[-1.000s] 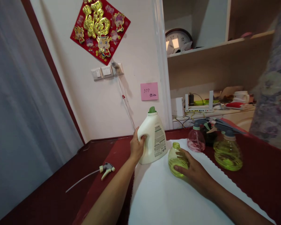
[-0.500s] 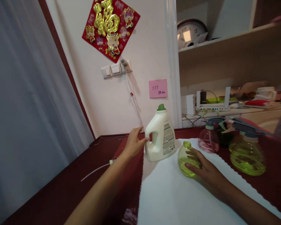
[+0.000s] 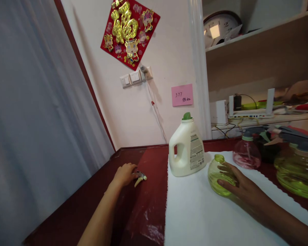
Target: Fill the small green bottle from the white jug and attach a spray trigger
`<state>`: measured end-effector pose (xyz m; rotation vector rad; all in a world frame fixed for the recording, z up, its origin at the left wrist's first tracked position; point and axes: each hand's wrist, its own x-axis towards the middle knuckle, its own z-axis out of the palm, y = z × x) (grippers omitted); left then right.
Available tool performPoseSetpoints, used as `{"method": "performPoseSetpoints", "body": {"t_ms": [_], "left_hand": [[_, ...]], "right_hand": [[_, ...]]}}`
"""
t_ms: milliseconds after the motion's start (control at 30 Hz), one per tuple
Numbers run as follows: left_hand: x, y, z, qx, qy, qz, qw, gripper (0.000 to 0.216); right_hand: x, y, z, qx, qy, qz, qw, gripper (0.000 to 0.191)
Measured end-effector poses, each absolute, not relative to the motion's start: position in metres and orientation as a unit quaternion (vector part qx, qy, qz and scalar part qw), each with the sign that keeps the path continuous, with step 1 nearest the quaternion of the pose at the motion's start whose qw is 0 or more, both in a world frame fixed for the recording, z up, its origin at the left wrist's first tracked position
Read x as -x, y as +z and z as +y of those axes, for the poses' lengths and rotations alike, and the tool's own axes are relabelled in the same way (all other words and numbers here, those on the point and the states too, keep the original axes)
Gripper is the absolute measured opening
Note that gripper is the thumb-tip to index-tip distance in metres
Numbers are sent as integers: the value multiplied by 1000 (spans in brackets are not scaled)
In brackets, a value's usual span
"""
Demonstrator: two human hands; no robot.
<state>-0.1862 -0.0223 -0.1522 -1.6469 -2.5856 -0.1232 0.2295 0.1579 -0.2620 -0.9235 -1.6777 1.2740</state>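
At the left, my left hand [image 3: 124, 175] is closed at the trigger spray head [image 3: 141, 175], which lies low over the dark red tabletop; its tube is hidden behind the hand. My right hand [image 3: 237, 182] wraps round the side of a yellow-green see-through bottle [image 3: 216, 179]. That bottle stands upright and uncapped on a white cloth [image 3: 195, 208], with some liquid inside. Between my hands a large cream detergent jug [image 3: 186, 150] stands upright, a green spout showing in its open neck.
A pink spray bottle [image 3: 246, 155] and a yellow-green spray bottle [image 3: 297, 174] stand at the right, a dark bottle among them. Behind are a shelf with a white router [image 3: 251, 114] and a clock [image 3: 220, 27]. A grey curtain [image 3: 41, 102] hangs at the left.
My left hand has left the jug's handle side, moving left and down to the spray head. My right hand stays round the bottle. The view has shifted slightly left.
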Motion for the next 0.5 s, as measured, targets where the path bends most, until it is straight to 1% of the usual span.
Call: {"method": "performPoseSetpoints", "body": {"t_ms": [133, 267, 400, 500], "left_hand": [[184, -170, -18, 520, 18, -854, 7, 30], [180, -174, -18, 514, 16, -857, 4, 27], [174, -156, -24, 536, -48, -842, 34, 9], [167, -131, -28, 568, -145, -808, 63, 22]], "right_hand": [[-231, -261, 159, 378, 500, -668, 401, 86], [-231, -258, 156, 359, 514, -671, 395, 83], [-228, -255, 153, 331, 527, -672, 402, 83], [-225, -251, 152, 322, 529, -671, 408, 82]]}}
